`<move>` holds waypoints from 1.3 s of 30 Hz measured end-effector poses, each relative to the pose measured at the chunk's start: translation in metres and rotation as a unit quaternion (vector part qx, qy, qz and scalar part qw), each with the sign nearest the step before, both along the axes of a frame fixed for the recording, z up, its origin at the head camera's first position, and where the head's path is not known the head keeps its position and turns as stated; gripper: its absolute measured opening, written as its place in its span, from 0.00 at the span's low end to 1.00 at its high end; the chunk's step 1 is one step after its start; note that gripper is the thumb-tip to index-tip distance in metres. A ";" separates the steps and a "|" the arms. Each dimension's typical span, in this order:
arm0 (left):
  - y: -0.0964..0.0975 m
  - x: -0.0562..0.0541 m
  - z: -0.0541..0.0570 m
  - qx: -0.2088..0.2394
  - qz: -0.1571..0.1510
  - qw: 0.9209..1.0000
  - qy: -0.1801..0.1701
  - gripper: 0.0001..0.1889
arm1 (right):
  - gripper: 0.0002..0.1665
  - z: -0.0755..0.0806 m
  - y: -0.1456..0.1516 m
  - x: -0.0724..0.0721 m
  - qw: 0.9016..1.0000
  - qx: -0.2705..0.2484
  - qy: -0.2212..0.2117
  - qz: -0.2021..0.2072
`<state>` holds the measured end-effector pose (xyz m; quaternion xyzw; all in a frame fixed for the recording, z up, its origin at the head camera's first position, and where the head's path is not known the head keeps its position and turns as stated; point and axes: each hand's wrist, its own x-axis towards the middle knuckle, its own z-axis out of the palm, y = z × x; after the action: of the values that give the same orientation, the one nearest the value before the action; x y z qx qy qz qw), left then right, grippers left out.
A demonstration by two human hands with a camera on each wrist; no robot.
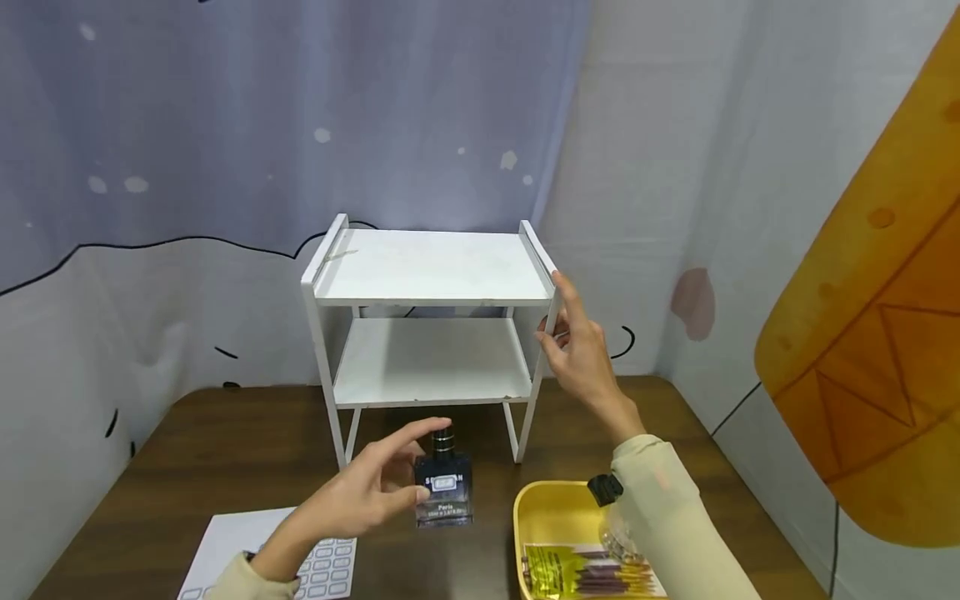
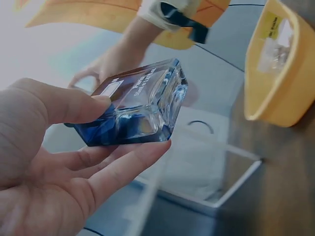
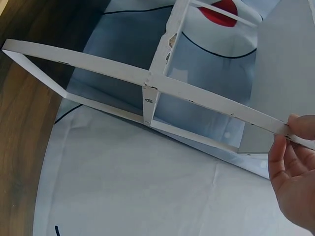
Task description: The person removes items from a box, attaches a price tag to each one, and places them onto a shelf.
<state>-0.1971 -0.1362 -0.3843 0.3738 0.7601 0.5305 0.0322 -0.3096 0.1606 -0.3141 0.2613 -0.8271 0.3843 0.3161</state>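
My left hand (image 1: 367, 487) pinches a dark blue glass perfume bottle (image 1: 444, 492) with a black cap, upright in front of the shelf. In the left wrist view the thumb lies on the label side of the bottle (image 2: 142, 105), with fingers under the opposite face. A white two-tier shelf (image 1: 431, 354) stands on the brown table. My right hand (image 1: 581, 350) grips its right front upright near the top board. In the right wrist view the thumb and fingers of that hand (image 3: 298, 172) close around the chipped white frame (image 3: 211, 101).
A yellow basket (image 1: 528, 508) at the front right holds packets, partly behind the right sleeve. On the left lies a white sheet of labels (image 1: 247, 533). Patterned curtains (image 1: 285, 125) hang behind the table, and an orange shape (image 1: 877, 333) fills the right side.
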 end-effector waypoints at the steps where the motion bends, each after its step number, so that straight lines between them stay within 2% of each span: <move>1: -0.001 -0.002 0.007 -0.007 0.011 1.000 0.006 0.39 | 0.50 0.000 0.000 0.000 1.000 0.001 0.001 -0.001; 4: -0.003 -0.008 0.032 -0.016 0.031 0.999 0.026 0.39 | 0.50 -0.002 0.001 -0.002 1.000 0.002 0.006 -0.007; 8: -0.009 -0.019 0.069 -0.031 0.057 0.993 0.095 0.40 | 0.49 -0.007 0.000 -0.004 1.000 -0.002 0.019 -0.010; 11: -0.015 -0.029 0.095 -0.055 0.083 0.983 0.152 0.40 | 0.49 -0.010 0.000 -0.006 1.000 -0.007 0.028 -0.008; 14: -0.022 -0.040 0.118 -0.070 0.107 0.974 0.186 0.39 | 0.50 -0.010 -0.001 -0.007 0.999 -0.014 0.032 -0.004; 16: -0.026 -0.049 0.131 -0.072 0.123 0.970 0.197 0.39 | 0.50 -0.011 -0.002 -0.008 0.999 -0.015 0.033 -0.001; 22: -0.037 -0.071 0.163 -0.074 0.160 0.966 0.189 0.39 | 0.51 -0.013 -0.003 -0.009 0.999 -0.009 0.034 -0.003; 26: -0.042 -0.082 0.180 -0.079 0.177 0.961 0.196 0.40 | 0.51 -0.012 -0.004 -0.009 0.999 -0.011 0.036 -0.005; 30: -0.046 -0.095 0.190 -0.098 0.188 0.959 0.189 0.41 | 0.50 -0.012 -0.005 -0.009 0.999 -0.017 0.039 -0.001; 34: -0.050 -0.108 0.193 -0.120 0.203 0.958 0.165 0.41 | 0.50 -0.011 -0.005 -0.008 0.999 -0.021 0.030 0.001; 39: -0.056 -0.122 0.191 -0.144 0.219 0.955 0.139 0.41 | 0.50 -0.011 -0.006 -0.007 0.999 -0.022 0.027 0.004</move>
<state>-0.3189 -0.1926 -0.1935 0.2595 0.8886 0.3525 -0.1374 -0.3167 0.1544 -0.3254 0.2680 -0.8087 0.3962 0.3422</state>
